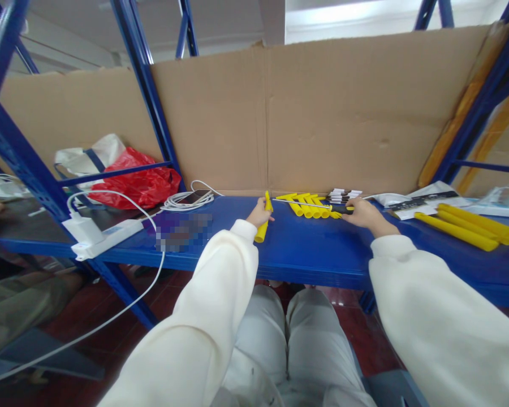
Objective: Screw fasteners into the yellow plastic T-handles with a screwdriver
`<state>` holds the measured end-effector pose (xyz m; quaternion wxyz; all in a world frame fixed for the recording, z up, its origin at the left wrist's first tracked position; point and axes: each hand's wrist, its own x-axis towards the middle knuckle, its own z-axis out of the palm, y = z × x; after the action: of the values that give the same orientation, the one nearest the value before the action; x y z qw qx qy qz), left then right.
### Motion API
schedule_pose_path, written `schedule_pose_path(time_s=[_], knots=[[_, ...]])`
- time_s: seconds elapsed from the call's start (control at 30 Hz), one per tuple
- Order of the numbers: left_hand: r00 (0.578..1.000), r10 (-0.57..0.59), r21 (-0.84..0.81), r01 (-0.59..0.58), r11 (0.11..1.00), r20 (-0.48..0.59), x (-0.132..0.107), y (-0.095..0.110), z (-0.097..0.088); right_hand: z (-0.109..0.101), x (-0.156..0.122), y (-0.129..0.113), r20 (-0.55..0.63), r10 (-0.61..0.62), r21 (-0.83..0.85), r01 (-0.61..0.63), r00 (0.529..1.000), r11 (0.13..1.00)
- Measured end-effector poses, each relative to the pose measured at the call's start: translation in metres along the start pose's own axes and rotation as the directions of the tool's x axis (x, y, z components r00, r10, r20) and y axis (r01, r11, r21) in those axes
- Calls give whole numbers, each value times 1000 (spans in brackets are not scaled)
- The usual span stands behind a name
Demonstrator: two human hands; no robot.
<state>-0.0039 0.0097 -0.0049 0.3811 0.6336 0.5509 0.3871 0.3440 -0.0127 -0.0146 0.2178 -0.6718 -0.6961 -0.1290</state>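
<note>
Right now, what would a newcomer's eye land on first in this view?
Probably the bright red bag at the left, behind the blue crossbar. Next, at centre, the left grip holds a yellow tube, while the right grip holds what looks like a screwdriver, its shaft pointing towards that tube. Larger yellow tubes stand out at the right of the blue table.

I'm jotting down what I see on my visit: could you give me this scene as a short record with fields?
Left fingers: around a yellow tube
Right fingers: on a screwdriver
Screwdriver tip: towards the tube; contact unclear
Between hands: yellow pieces in a row
Far right: longer yellow tubes
Left side: red bag, white cable
Surface: blue table
</note>
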Motion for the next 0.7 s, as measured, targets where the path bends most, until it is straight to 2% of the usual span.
schedule_pose_path(time_s=[0.13, 0.37, 0.6, 0.7], knots=[[1000, 1, 6, -1, 1000, -10, 2, -1, 0, 1, -1, 1, 11, 48, -15, -48, 999, 999], [1000, -4, 9, 4, 1000, -14, 3, -2, 0, -2, -1, -4, 27, 60, 20, -60, 998, 998], [1000, -5, 8, 5, 1000, -5, 0, 0, 0, -3, 2, -4, -15, -28, -8, 28, 1000, 1000], [1000, -7, 7, 7, 1000, -2, -1, 1, 0, -2, 0, -1, -48, -9, -14, 8, 999, 1000]])
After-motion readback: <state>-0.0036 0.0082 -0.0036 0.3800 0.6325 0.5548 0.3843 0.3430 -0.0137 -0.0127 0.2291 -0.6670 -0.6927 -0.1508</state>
